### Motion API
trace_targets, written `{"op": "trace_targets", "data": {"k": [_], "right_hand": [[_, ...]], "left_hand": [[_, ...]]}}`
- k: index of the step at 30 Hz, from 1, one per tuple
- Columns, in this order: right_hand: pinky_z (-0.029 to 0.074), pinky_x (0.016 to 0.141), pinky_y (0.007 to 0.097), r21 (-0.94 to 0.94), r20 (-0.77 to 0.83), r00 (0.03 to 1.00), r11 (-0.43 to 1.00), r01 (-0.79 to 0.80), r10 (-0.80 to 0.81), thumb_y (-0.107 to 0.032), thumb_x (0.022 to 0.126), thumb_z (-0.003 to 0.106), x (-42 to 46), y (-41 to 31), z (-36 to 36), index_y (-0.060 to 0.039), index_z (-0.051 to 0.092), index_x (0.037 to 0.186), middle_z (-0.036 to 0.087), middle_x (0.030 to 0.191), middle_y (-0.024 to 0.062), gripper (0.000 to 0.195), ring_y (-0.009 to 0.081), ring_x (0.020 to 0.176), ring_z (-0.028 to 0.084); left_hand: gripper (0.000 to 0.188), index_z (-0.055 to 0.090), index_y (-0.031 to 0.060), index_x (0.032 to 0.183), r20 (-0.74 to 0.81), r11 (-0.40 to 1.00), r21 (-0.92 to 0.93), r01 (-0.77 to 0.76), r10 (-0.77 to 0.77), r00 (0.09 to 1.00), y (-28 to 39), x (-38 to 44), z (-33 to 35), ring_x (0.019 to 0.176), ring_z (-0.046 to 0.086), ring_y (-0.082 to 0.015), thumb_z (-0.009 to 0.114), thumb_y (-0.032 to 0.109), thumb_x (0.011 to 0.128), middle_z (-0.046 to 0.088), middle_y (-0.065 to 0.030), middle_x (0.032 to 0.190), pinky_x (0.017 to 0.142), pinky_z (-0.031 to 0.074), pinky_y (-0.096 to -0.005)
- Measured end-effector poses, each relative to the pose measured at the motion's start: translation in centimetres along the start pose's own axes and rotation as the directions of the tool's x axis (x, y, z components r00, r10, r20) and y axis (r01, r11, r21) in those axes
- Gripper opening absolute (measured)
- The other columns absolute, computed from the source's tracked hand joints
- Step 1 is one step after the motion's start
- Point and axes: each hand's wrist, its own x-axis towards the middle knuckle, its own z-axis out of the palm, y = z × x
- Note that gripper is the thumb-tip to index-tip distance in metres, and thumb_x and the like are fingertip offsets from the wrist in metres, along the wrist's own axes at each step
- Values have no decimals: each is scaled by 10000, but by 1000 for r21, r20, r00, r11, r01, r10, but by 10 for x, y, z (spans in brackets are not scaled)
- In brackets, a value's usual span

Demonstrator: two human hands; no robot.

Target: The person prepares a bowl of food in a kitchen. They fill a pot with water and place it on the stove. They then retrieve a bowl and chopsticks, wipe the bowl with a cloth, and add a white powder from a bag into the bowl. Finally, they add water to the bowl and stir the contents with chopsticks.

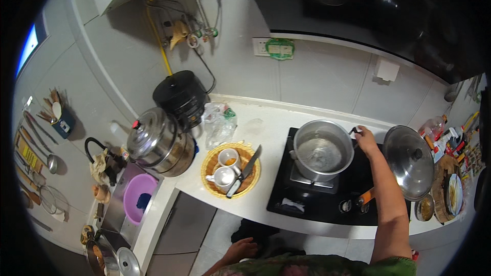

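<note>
An aluminium pot (345, 153) with water in it (320, 151) stands over the back part of a black glass gas hob (280, 195). My right hand (366, 141) grips the pot's handle on the right side, and a bit of white shows at the fingers. Low in front of my body, my left hand (242, 249) hangs over the floor with nothing in it, its fingers loosely extended. Right of my forearm, a domed metal lid (406, 161) with a black knob leans near the hob's right side.
A wicker basket (209, 182) holds two white cups (224, 176) and a knife (249, 166). Further left are a steamer pot (159, 142), a black cooker (180, 94), a plastic bag (220, 122) and a sink with a purple basin (132, 195). A small bowl (425, 207) and bottles (435, 126) stand at right.
</note>
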Motion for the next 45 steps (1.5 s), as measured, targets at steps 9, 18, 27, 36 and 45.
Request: {"op": "trace_targets", "data": {"k": [9, 18, 27, 36, 45], "right_hand": [[438, 556, 376, -239, 189, 701, 660, 712, -688, -88, 800, 510, -271, -50, 61, -39, 516, 785, 541, 735, 136, 51, 320, 631, 547], [451, 758, 430, -807, -20, 954, 559, -193, 300, -349, 833, 470, -239, 91, 42, -38, 414, 1029, 572, 974, 203, 372, 349, 919, 562], [489, 602, 372, -772, 146, 914, 622, -135, 379, -281, 850, 426, -174, 159, 53, 6, 620, 824, 620, 815, 153, 347, 267, 700, 620], [442, 847, 335, -806, 587, 706, 203, 556, 395, -165, 781, 428, -115, 215, 70, -81, 632, 970, 556, 1101, 119, 290, 255, 1038, 525], [474, 786, 320, -811, 574, 724, 145, 566, 383, -183, 741, 512, -167, 110, 42, -83, 615, 1012, 568, 1106, 92, 307, 234, 1019, 550]], "left_hand": [[417, 412, 32, 1221, -278, 994, 109, -11, 41, 960, -121, -83, -92, 1011, 528, -194, 465, 258, 874, 529, -113, 1116, 845, 436, -308], [369, 453, 36, 1185, -321, 975, 201, -96, 158, 934, -191, -120, -123, 984, 524, -165, 479, 224, 869, 535, -105, 1091, 823, 431, -292], [308, 508, 42, 1137, -308, 817, 455, -354, 518, 798, -163, -128, -58, 947, 519, -126, 494, 181, 862, 546, -87, 1054, 794, 426, -268], [342, 424, 38, 1200, -21, 796, 436, -420, 475, 879, -159, -88, -14, 943, 530, -116, 475, 99, 867, 552, -55, 1011, 811, 428, -245], [368, 428, 26, 1198, -33, 868, 300, -396, 424, 905, -143, -98, 14, 963, 527, -146, 503, 89, 843, 548, -95, 1056, 841, 419, -252]]}}
